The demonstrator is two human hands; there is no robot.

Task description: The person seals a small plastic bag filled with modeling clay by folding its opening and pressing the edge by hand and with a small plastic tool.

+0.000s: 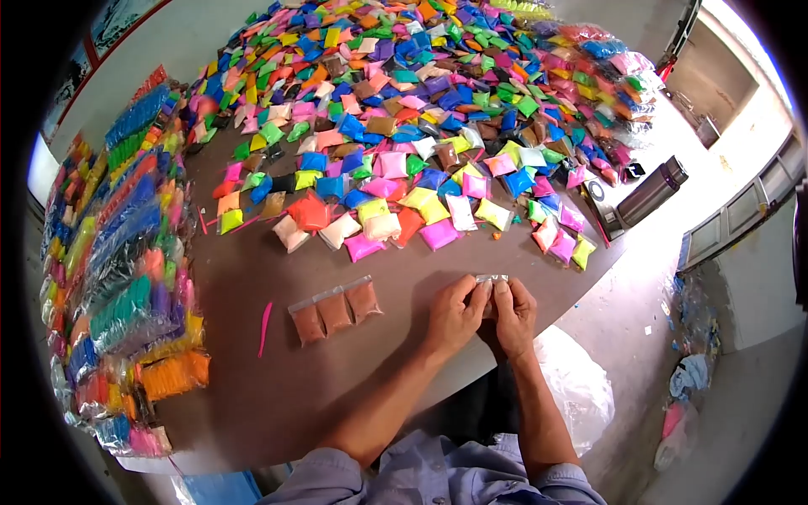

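Top edge of small clear plastic bag (491,278) is pinched btwn thumbs & fingers of L hand (457,310) and R hand (514,313), tips close tog. Bag is held over table (404,271) nr its front edge; top edge is pointed fwd, running L–R; contents mostly hidden, long axis can't be told. To L, 3 clear sachets (335,311) w/ brown filling are laid in slanted row, then pink strip (265,330). Beyond, multicoloured filled sachets (404,101) are heaped.
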